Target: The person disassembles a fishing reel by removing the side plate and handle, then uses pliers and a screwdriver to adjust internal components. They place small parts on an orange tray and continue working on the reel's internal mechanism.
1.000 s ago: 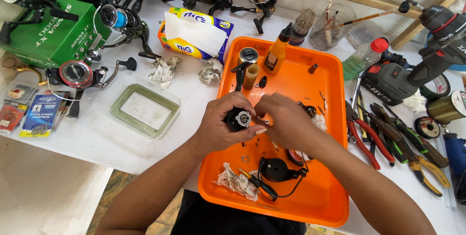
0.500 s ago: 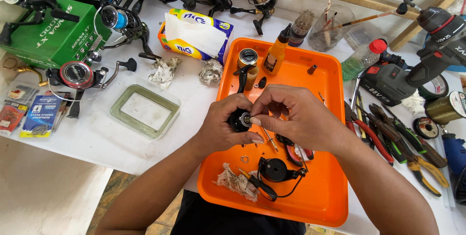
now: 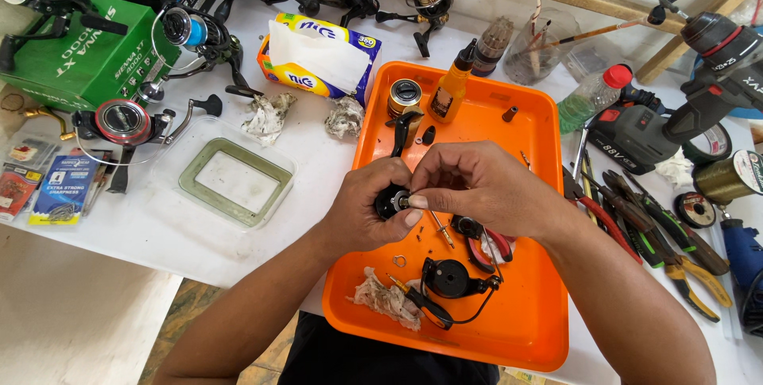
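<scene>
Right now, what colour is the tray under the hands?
Bright orange tray, seen in the head view.

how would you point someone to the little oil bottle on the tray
Start at the orange tray in the middle of the white table. Look to its far edge, left of centre, beyond both hands: the small amber oil bottle stands upright there, just right of a round gold and black spool. Its see-through yellow-orange body and tall black pointed cap set it apart.

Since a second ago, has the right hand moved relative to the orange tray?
Yes. The right hand shifted slightly up toward the orange tray far edge, still over the black reel part.
</scene>
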